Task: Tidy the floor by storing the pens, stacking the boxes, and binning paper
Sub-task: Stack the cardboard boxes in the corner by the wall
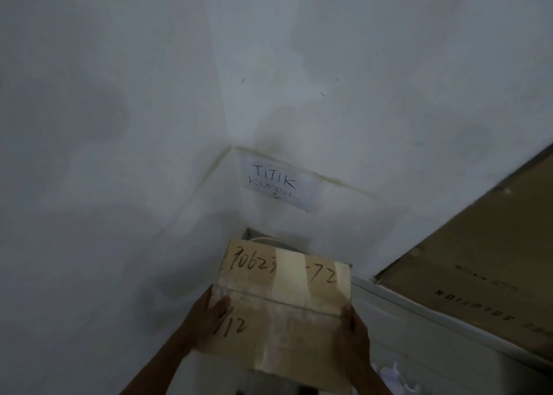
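Step in hand: stacking. I judge I am lowering the cardboard box (284, 299) onto the lower box (251, 234) in the room corner.

Left hand (209, 314): grips the box's left edge, thumb lying on the top face. The fingers underneath are hidden.

Right hand (354, 331): grips the right edge the same way, thumb on top and the rest out of sight.

Box position: held between my two hands, top face up with handwritten numbers and tape strips showing. Its far edge covers most of the lower box.

Lower box: only a grey far corner and something pale and round show past the held box. Contact or gap, I cannot tell.

Landmarks: a paper sign (276, 185) is on the wall above the stack spot. A large carton (478, 260) leans in from the right, well apart.

How to do it well: keep the box level, square its far edge to the lower box's corner, and set it down flat before releasing either hand. Slide my fingers out sideways so nothing tips.

Risk: an overhang on the near side could topple it.

Still to bin: crumpled paper (392, 370), near right, just beside my right wrist.
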